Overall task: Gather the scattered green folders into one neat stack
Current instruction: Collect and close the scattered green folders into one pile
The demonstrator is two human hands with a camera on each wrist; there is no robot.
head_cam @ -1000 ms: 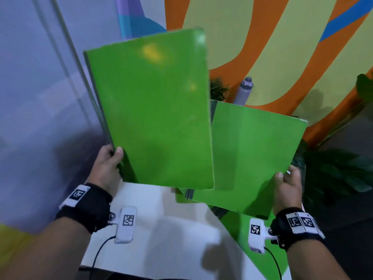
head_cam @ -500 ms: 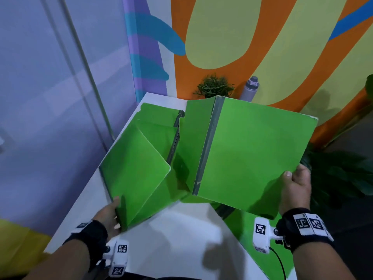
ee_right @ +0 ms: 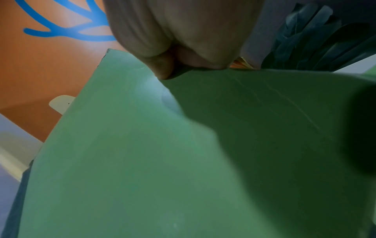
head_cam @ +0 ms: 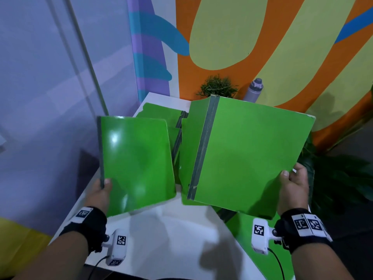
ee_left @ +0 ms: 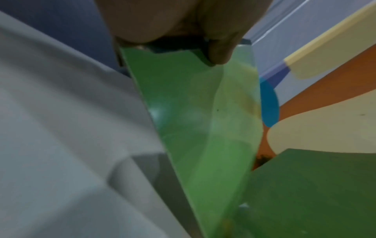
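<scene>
My left hand [head_cam: 102,194] grips the lower spine corner of a glossy green folder [head_cam: 137,164], held up over the left part of the white table [head_cam: 171,239]; the same green folder [ee_left: 193,128] runs down from the thumb in the left wrist view. My right hand [head_cam: 292,190] pinches the lower right corner of a second green folder [head_cam: 248,154] with a grey taped spine, lifted above the table's middle; in the right wrist view that green folder [ee_right: 162,161] fills the picture. More green folders [head_cam: 161,114] lie on the table behind, partly hidden. Another green folder [head_cam: 248,225] lies at the table's right edge.
A small potted plant [head_cam: 218,87] and a grey bottle [head_cam: 254,91] stand at the table's far edge against the painted wall. Dark leafy plants [head_cam: 339,178] grow to the right. A glass partition [head_cam: 50,98] borders the left side.
The left hand dipped its folder to the table half a second ago and has raised it again, closed and facing me. The right hand's folder has barely shifted.
</scene>
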